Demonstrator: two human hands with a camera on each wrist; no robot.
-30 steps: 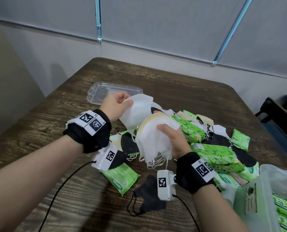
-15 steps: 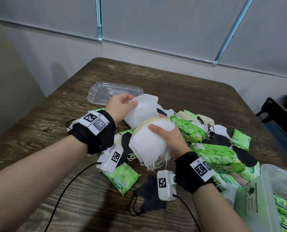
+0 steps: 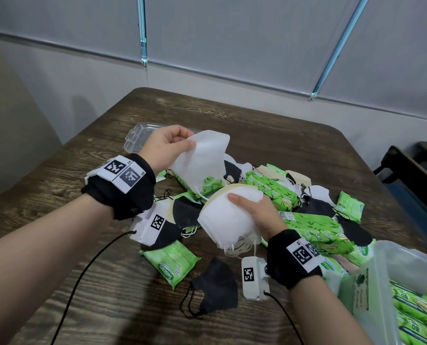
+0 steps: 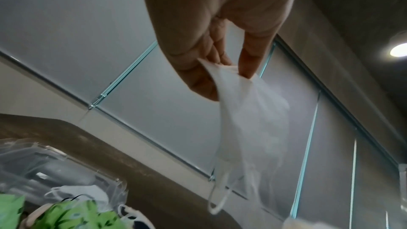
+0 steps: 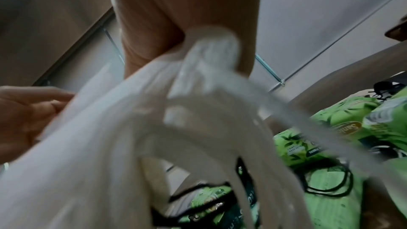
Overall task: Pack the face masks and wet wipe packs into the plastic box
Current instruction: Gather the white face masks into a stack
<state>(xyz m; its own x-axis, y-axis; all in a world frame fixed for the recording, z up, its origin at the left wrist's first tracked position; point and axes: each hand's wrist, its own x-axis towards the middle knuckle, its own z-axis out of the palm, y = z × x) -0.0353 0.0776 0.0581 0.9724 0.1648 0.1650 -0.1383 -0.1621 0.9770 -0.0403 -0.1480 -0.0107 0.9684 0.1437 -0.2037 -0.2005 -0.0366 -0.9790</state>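
Note:
My left hand (image 3: 168,145) pinches the top edge of a single white face mask (image 3: 202,160) and holds it up above the pile; the left wrist view shows that white mask (image 4: 253,124) hanging from my left hand (image 4: 220,65) with its ear loop dangling. My right hand (image 3: 254,212) grips a stack of white and cream masks (image 3: 226,220), its thumb on top; ear loops hang below. The stack of masks (image 5: 132,145) fills the right wrist view under my right hand (image 5: 182,29). The plastic box (image 3: 381,282) stands at the lower right with green wet wipe packs (image 3: 414,310) inside.
A pile of green wipe packs (image 3: 309,225), black masks (image 3: 317,207) and cream masks lies mid-table. A small green pack (image 3: 172,262) and a black mask (image 3: 214,290) lie near the front. A clear lid (image 3: 137,135) sits behind my left hand. A dark chair (image 3: 411,170) stands right of the wooden table (image 3: 282,135).
My left hand has lifted the single white mask up and away from the stack. My right hand has lowered slightly with the stack.

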